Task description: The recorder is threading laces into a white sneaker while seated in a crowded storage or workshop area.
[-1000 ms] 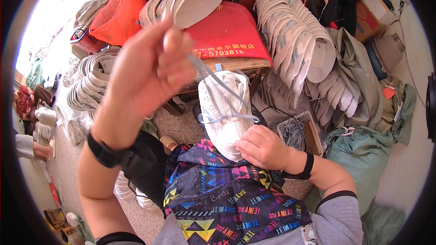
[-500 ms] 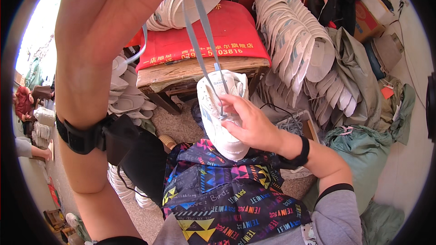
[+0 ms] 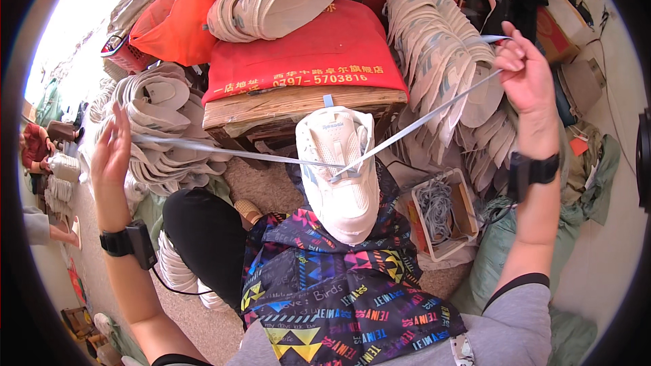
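Note:
A white sneaker (image 3: 339, 203) rests on my apron-covered lap, its toe toward me and its heel toward the wooden stool. One grey-blue shoelace (image 3: 271, 157) is threaded at the lower eyelets, and its two ends stretch out nearly straight to either side. Out at the left, my left hand (image 3: 112, 152) holds one end, fingers pointing up. Farther up at the right, my right hand (image 3: 527, 71) has its fingers curled round the other end, with a bit of lace sticking out past them. Both hands are well apart from the shoe.
Ahead stands a wooden stool (image 3: 305, 105) with a red cover and a few shoe uppers (image 3: 271, 10). More uppers are stacked at right (image 3: 441, 61) and left (image 3: 156, 129). A white basket (image 3: 447, 213) of laces sits right of my lap, beside green sacks (image 3: 536, 237). Another person sits far left.
My left hand has come down from high in front to the far left. My right hand has left the shoe and gone up and right, drawing the lace out sideways.

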